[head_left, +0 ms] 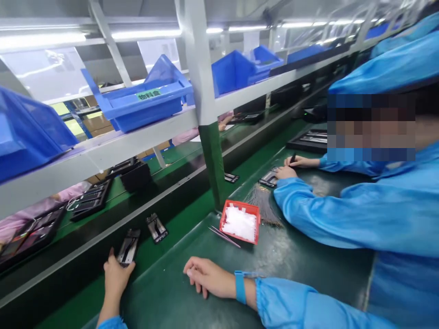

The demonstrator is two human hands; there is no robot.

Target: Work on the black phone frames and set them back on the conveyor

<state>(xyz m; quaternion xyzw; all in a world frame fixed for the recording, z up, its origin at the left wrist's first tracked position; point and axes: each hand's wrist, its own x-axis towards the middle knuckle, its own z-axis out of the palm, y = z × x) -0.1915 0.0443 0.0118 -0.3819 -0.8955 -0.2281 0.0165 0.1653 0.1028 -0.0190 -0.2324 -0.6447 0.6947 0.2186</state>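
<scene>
On the left, my left hand (115, 275) grips the near end of a flat, phone-sized device housing (129, 246), thumb on one side and fingers on the other. The housing is black and silver and lies over the green conveyor belt. A second similar housing (157, 228) rests on the belt just beyond it. My right hand (208, 277), with a blue wrist strap (240, 287), hovers low over or rests on the dark green mat; I cannot tell which. Its fingers are loosely curled and somewhat apart, with nothing visible in them.
A red tray (257, 209) of white pieces stands beyond my right hand, with tweezers (224, 236) beside it and thin wires (267, 208) behind. At right a co-worker in blue (329, 214) handles another housing (269, 177). A post (211, 160) and a shelf with blue bins (147, 107) rise ahead.
</scene>
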